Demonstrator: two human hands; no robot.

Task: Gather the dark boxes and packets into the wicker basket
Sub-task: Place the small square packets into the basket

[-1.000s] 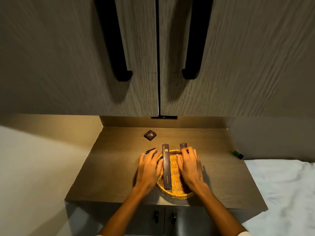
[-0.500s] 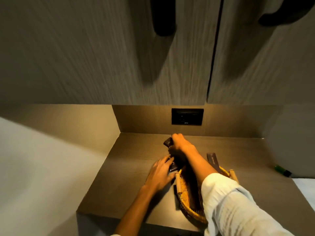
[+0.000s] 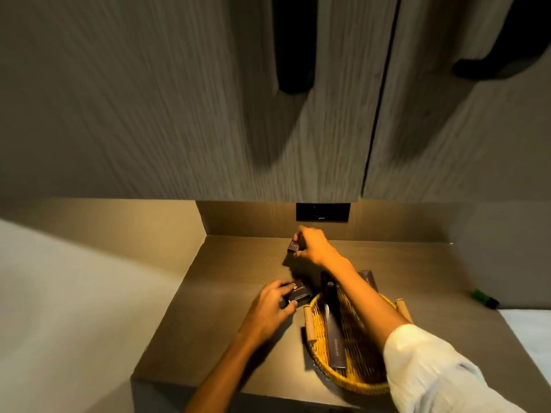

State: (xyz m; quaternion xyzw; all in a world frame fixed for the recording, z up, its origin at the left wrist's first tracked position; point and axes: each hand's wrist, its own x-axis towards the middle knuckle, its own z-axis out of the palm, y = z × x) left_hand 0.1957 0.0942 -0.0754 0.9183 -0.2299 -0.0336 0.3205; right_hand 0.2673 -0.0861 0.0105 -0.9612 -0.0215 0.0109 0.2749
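Reaching across the basket (image 3: 351, 380), our right hand (image 3: 313, 244) is at the back of the counter (image 3: 208, 308), below the dark wall socket (image 3: 322, 212). Its fingers are curled around a small dark box (image 3: 293, 245), which is lifted off the surface and tilted; only the left end of the box shows past the knuckles. Our white sleeve (image 3: 441, 374) covers the forearm and hides the right part of the basket.

Our left hand (image 3: 269, 307) lies low on the counter, just left of the basket. Its fingers are partly bent and pinch a flat dark packet (image 3: 298, 292) with a gold mark. The packet rests on the counter, close to the basket's rim; we cannot tell whether it touches the rim.

In the basket we see a long dark box (image 3: 334, 323) lying lengthwise, its far end sticking out over the back rim. A second long box (image 3: 368, 280) pokes out behind our right forearm, near the far rim; most of it is hidden, so we cannot tell how it sits. The basket is wicker, yellow, with a wooden handle (image 3: 308, 323) on its left side, and stands near the front edge of the counter.

Far to the right, by the wall, lies a small green object (image 3: 483, 302). Overhead hang wood-grain cabinet doors (image 3: 179, 99) with dark handles (image 3: 293, 43).
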